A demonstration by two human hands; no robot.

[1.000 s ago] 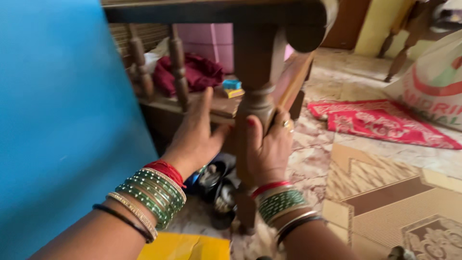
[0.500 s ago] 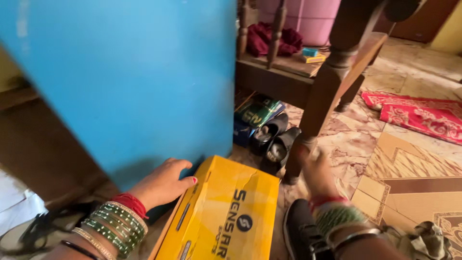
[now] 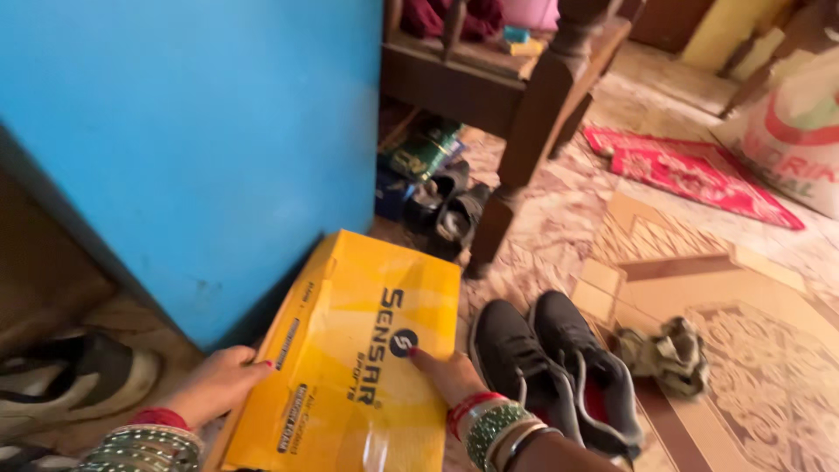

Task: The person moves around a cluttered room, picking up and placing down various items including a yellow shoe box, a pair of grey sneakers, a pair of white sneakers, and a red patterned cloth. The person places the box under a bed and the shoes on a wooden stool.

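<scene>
One yellow shoebox (image 3: 350,350), two hands (image 3: 218,380) on it, two dark sneakers (image 3: 551,367) beside.

The near end of the yellow cardboard shoe box (image 3: 350,350) runs off the bottom edge, and so do your wrists. Your right hand (image 3: 447,374) lies partly under its own bangles, its fingers too blurred to count. The white-soled dark shoe (image 3: 70,380) is cut off at the left. The crumpled greenish cloth (image 3: 666,352) is smeared beyond telling.
</scene>
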